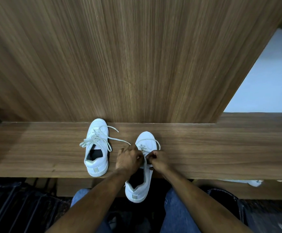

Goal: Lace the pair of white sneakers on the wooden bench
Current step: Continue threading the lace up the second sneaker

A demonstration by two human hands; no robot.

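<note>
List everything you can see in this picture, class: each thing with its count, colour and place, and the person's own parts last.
sneakers: two, white; left sneaker wholly on the bench, right sneaker with its heel past the front edge.
laces: pale; loose across the left sneaker, partly threaded on the right sneaker.
bench: one, brown wood, across the middle.
wall panel: one, brown wood, behind the bench.
jeans: blue, at bottom.
hands: two; left hand and right hand on the right sneaker's lace.
</note>
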